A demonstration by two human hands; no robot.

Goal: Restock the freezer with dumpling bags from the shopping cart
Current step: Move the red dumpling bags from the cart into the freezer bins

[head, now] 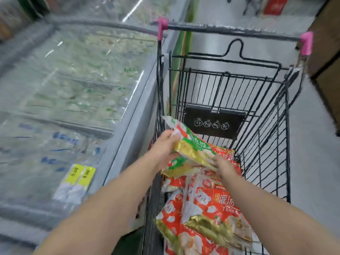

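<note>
A black wire shopping cart [265, 111] with pink handle ends stands to the right of a chest freezer [128, 129]. Several red and green dumpling bags [206, 205] lie piled in the cart's near end. A green-and-gold dumpling bag [191, 144] is lifted slightly above the pile and tilted. My left hand [164, 146] grips its upper left side. My right hand [223, 166] holds its lower right edge. The freezer's sliding glass lid [73, 85] covers blurred frozen packs beneath.
Yellow price tags [79, 175] stick to the freezer glass near me. A brown box or shelf unit [327, 57] stands at the right of the aisle. Another cart's wheels and a red sign [274, 5] show at the far end. Grey floor runs right of the cart.
</note>
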